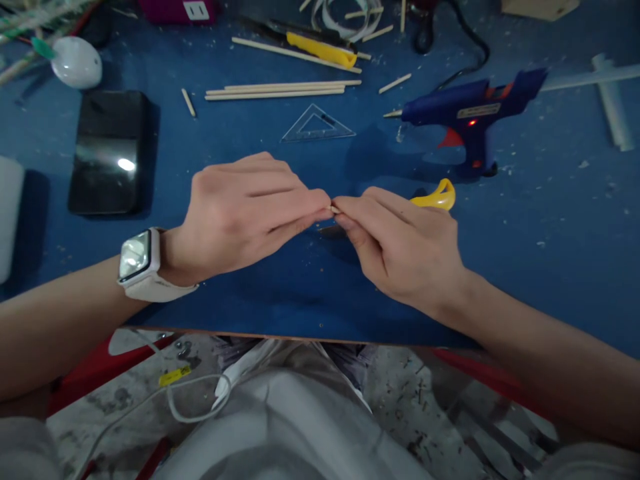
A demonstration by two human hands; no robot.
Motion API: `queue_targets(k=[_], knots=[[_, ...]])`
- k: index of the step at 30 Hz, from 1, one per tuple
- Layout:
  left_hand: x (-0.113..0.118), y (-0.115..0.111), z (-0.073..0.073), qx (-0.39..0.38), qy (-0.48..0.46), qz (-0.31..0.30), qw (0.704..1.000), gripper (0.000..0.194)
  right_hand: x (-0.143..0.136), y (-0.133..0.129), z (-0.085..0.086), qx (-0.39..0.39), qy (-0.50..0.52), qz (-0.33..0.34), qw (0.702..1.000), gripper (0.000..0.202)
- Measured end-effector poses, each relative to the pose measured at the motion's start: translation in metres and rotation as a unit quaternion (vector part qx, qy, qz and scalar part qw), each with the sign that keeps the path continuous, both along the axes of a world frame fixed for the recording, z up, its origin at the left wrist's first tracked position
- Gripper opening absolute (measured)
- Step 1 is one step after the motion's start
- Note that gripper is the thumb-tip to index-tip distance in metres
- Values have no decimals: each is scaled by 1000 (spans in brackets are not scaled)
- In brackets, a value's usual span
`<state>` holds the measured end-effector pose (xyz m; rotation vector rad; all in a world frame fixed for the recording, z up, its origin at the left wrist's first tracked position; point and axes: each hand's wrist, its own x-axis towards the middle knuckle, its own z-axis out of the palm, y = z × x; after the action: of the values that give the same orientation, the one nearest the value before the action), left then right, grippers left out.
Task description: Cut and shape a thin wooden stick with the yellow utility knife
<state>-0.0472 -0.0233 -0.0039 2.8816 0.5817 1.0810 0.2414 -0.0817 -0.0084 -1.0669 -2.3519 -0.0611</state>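
Observation:
My left hand and my right hand meet fingertip to fingertip above the blue table. Both pinch a wooden stick, of which only a short pale bit shows between the fingers. The rest of it is hidden in my grip. Under my right hand lies a tool with a yellow looped handle, probably scissors; a dark blade tip pokes out on the left, and its middle is covered. Just beyond my hands a clear set square lies flat.
A blue glue gun with a lit red light rests at right, its cord behind. Several wooden sticks and a yellow cutter knife lie at the back. A black box stands left. The table's front edge is near my body.

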Motion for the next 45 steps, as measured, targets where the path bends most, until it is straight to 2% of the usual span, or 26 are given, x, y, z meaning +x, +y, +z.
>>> queue_targets(k=[3,6,10,12,14,17,18,21,23,26,28,30,33,37,40,43,45], knots=[[1,5,2,-11,-25,-23,999,15,2,0,2,-19,53,12,998,30],[-2,10,4,-26,-42,-12,999,18,6,1,3,-37,88,16,995,28],[-8,19,1,-2,-25,40,999,12,10,2,3,-42,111,27,993,25],[-12,24,-1,31,11,75,997,5,10,3,4,-43,113,32,992,24],[-15,29,2,60,67,131,987,11,11,4,5,-41,113,37,992,23],[-20,39,12,89,164,254,949,11,14,8,5,-29,119,45,991,22],[-22,44,17,101,188,299,930,20,16,9,5,-26,120,43,992,22],[-31,58,28,137,252,411,866,70,18,12,2,-24,110,27,993,25],[-38,67,32,147,305,439,832,87,19,12,1,-25,102,20,994,27],[-50,76,32,154,370,456,795,97,19,12,1,-23,100,21,994,27],[-59,81,30,153,390,463,781,102,18,11,2,-21,98,21,995,26],[-67,85,27,148,391,466,779,100,18,11,3,-21,94,23,995,26],[-79,92,21,130,378,459,794,88,18,11,4,-14,98,34,995,25],[-92,101,13,81,364,411,832,79,18,11,4,-16,94,38,995,25],[-98,108,8,43,342,380,858,61,19,11,4,-23,91,35,995,27],[-101,113,3,12,310,367,877,54,18,12,5,-17,101,45,994,23],[-103,116,0,-12,293,358,886,39,18,12,5,-20,111,55,992,20]])
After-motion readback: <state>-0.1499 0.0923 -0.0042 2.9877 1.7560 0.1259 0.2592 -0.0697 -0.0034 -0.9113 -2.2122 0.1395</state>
